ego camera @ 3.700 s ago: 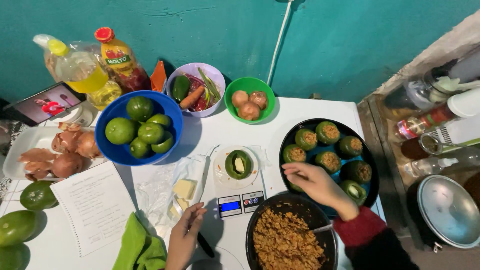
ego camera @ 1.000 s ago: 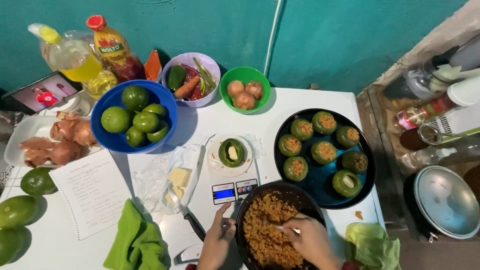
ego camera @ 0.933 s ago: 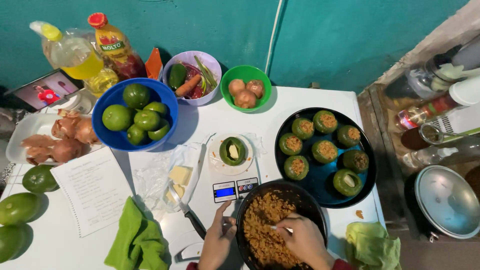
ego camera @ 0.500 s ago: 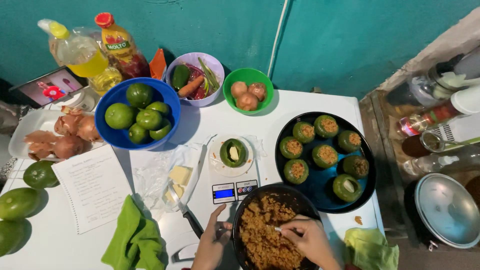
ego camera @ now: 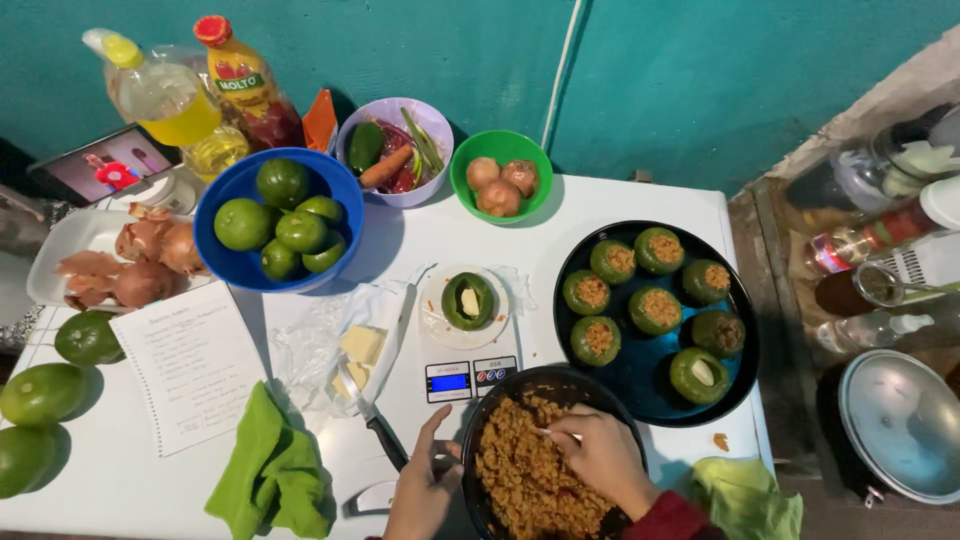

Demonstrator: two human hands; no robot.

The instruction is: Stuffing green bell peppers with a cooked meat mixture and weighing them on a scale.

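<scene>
The right hand [ego camera: 605, 455] is curled over the black pan [ego camera: 500, 400] of brown rice filling [ego camera: 525, 480], near the front of the white worktop [ego camera: 620, 200]. Its grip is closed on a thin spoon handle [ego camera: 548, 433] that pokes into the filling. The left hand [ego camera: 425, 485] rests on the pan's left rim, fingers loosely open. A hollowed green squash [ego camera: 468, 300] sits on the kitchen scale [ego camera: 462, 375], just beyond the pan.

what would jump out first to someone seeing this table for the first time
Most striking is the black round tray at the right, holding green hollowed vegetables packed with orange-brown filling. At the near edge the right hand works a utensil in a dark pan of the same filling, with the left hand at the pan's rim. Behind them, a blue bowl of green citrus stands out at the left.
</scene>
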